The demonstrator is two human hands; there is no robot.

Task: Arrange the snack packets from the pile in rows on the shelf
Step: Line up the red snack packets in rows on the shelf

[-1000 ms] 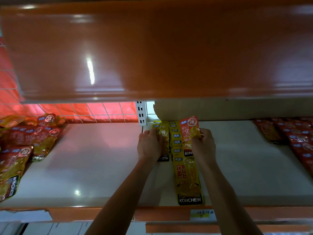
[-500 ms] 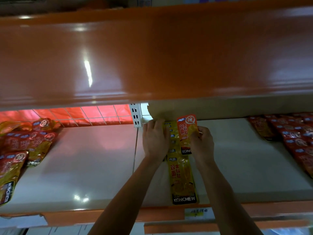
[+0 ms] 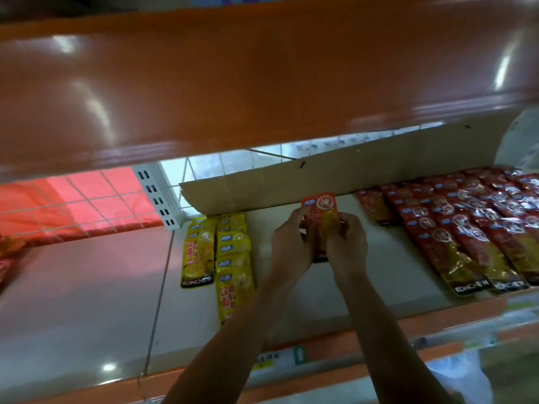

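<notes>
An orange-red snack packet stands upright between both my hands above the white shelf. My left hand grips its left edge and my right hand grips its right edge. To the left lie two rows of overlapping yellow packets, running from the back toward the front edge. On the right, rows of dark red packets lie overlapping. Another pile of packets shows at the far left edge.
An orange shelf overhangs close above. A cardboard sheet stands along the back, with a white slotted upright and wire grid to its left. The front rail carries a price label.
My left hand left the yellow rows and joined my right hand on the orange-red packet. Both hands moved right of the yellow rows. The view shifted right, showing more of the red rows.
</notes>
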